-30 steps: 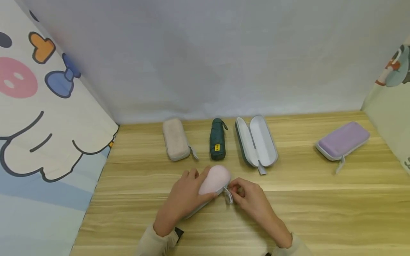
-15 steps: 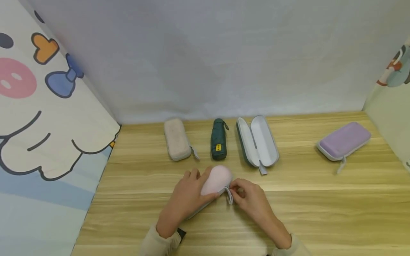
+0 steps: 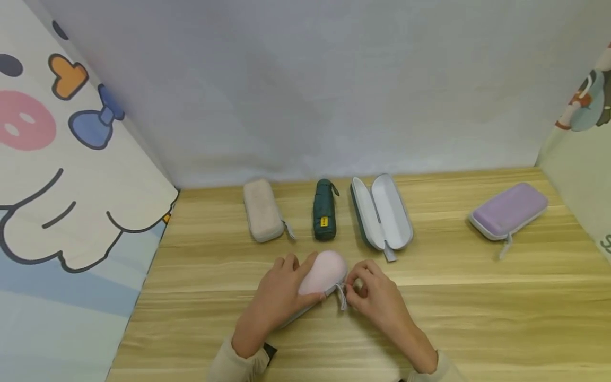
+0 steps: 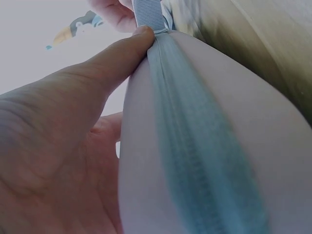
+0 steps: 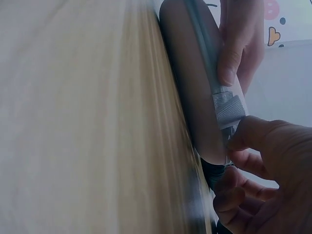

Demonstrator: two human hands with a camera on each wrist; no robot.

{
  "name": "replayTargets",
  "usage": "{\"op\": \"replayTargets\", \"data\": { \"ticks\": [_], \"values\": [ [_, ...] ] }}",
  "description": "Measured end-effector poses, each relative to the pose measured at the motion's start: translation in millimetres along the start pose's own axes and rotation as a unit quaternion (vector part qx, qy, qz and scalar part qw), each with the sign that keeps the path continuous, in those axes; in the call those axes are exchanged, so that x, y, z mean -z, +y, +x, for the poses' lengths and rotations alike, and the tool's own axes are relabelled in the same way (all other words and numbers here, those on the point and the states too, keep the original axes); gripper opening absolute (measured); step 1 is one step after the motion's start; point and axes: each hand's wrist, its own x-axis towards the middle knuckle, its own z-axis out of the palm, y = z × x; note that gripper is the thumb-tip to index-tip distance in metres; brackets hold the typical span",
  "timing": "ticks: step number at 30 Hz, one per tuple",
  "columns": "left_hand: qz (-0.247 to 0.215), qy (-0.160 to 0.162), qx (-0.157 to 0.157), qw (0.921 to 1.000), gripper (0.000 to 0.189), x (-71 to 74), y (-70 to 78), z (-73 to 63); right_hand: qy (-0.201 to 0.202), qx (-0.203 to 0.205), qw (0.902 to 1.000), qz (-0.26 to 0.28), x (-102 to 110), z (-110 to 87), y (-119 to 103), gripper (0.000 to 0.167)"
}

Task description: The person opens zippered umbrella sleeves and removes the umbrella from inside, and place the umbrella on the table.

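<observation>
A pale pink zip-up glasses case [image 3: 324,270] lies slanted on the table near the front middle. My left hand [image 3: 274,297] grips it from the left, fingers over its top and thumb along the grey zip side. In the left wrist view, the thumb rests at a ribbed fabric tab [image 4: 148,14] by the zip seam [image 4: 190,141]. My right hand [image 3: 379,297] is at the case's far right end. Its thumb and forefinger pinch the zipper pull, mostly hidden by the fingertips, beside the loop strap [image 5: 230,112].
Behind the hands lie a beige case [image 3: 263,209], a folded dark green umbrella [image 3: 324,209] and an opened case with a white lining [image 3: 392,212]. A purple case [image 3: 508,209] is at the right on the wooden table [image 3: 453,318]. A pale curtain [image 3: 334,95] backs the table.
My right hand has turned slightly, with its knuckles a little farther right and up. The left hand keeps its grip on the pink glasses case, which has barely moved.
</observation>
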Motion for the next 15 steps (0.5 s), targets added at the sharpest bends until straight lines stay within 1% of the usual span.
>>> {"op": "replayTargets", "data": {
  "ticks": [5, 10, 15],
  "values": [
    [0.011, -0.002, -0.006, 0.9999, 0.084, -1.2, -1.7, 0.6, 0.024, 0.001, 0.9994, -0.024, 2.3, 0.3, 2.5, 0.023],
    [0.006, -0.006, -0.014, 0.9999, 0.084, -3.2, -3.8, -2.5, 0.018, -0.011, 0.9994, -0.028, 3.2, -0.4, 6.9, 0.024],
    [0.016, 0.015, -0.039, 0.9990, 0.083, -4.6, -3.3, -2.7, 0.024, -0.010, 0.9994, -0.021, 4.8, 0.0, 9.1, 0.029]
  ]
}}
